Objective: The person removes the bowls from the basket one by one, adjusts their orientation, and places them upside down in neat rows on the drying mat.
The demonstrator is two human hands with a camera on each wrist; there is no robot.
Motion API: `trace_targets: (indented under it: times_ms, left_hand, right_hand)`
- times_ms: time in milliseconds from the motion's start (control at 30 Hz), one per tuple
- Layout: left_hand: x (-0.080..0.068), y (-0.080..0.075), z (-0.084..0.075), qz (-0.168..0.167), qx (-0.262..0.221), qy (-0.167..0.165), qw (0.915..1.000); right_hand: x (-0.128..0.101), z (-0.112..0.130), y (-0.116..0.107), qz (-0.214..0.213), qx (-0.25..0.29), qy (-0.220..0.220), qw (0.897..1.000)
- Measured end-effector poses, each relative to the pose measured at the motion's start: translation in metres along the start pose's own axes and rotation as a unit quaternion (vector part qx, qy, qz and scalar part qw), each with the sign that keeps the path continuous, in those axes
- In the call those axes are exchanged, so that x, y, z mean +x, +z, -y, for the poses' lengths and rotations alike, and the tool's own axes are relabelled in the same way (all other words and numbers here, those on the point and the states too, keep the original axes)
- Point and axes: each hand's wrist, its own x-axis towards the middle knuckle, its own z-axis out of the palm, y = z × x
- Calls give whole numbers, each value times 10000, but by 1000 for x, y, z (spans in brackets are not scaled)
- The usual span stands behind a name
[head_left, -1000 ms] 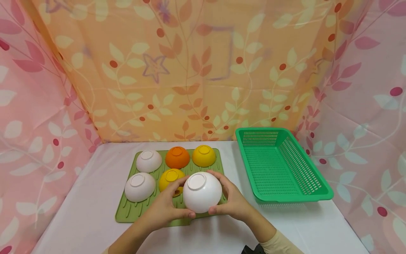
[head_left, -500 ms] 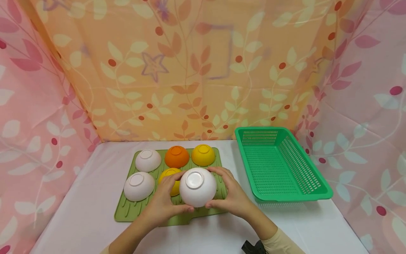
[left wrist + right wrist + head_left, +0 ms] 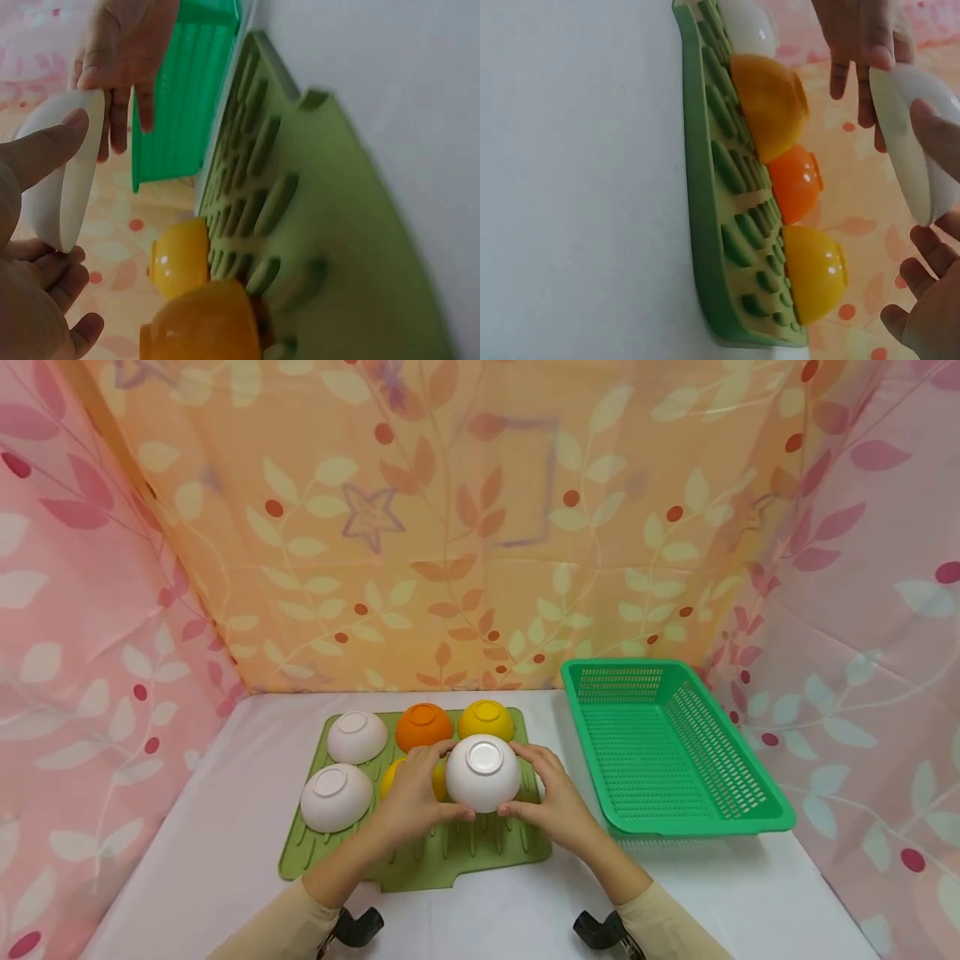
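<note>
From the head cam we see a plain white bowl [image 3: 483, 772], upside down, held above the green mat [image 3: 420, 852]; left hand [image 3: 416, 797] and right hand [image 3: 551, 797] cup its sides. On the left wrist cam we see the thumb pinching its rim. Right wrist cam: bowl is clear of the mat, fingers curled round it

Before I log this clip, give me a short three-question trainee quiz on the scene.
1. True or false: the white plastic bowl held by both hands rests on the green ribbed mat.
2. How many bowls lie upside down on that mat?
3. What does the green perforated plastic basket hold: A bowls, B nothing visible, C a cloth?

Key: 1 false, the wrist views show it lifted clear; 2 five; 3 B.
</note>
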Motion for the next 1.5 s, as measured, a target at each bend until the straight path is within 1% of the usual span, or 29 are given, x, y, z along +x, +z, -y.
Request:
trace_targets:
  times_ms: [100, 200, 267, 400, 533, 633, 700, 967, 1067, 1167, 1367, 1500]
  left_hand:
    - [17, 1, 5, 94, 377, 99, 9992]
    - [31, 2, 10, 266, 632, 65, 9976]
    - [39, 4, 14, 392, 720, -3, 9966]
    - [51, 14, 23, 613, 924, -117, 9938]
    - [59, 27, 31, 719, 1483, -82, 9863]
    - [62, 33, 32, 760, 1906, 47, 9787]
    - [64, 34, 30, 784, 2097, 121, 9745]
    - [65, 35, 24, 1018, 2649, 197, 9587]
    - [63, 35, 24, 1049, 2767, 219, 9550]
    - [62, 34, 24, 1063, 2766, 214, 9549]
    - [63, 32, 25, 1215, 2498, 65, 9606]
    - [64, 31, 22, 1296, 2340, -25, 9636]
  right_hand:
    - [8, -7, 3, -61, -103, 314, 9994]
    - [16, -14, 6, -102, -233, 582, 9980]
    - [21, -18, 8, -93, -338, 708, 9969]
    - [28, -28, 11, 1, -601, 852, 9946]
    - [33, -37, 11, 62, -979, 835, 9917]
    - [35, -41, 10, 66, -1231, 797, 9892]
    - [35, -43, 10, 65, -1350, 799, 9876]
    - [35, -48, 12, 194, -1632, 875, 9825]
    - [34, -46, 12, 280, -1720, 880, 9808]
    - [34, -44, 12, 338, -1778, 849, 9798]
    - [33, -45, 13, 396, -1899, 834, 9775]
    - [32, -48, 15, 425, -1973, 836, 9759]
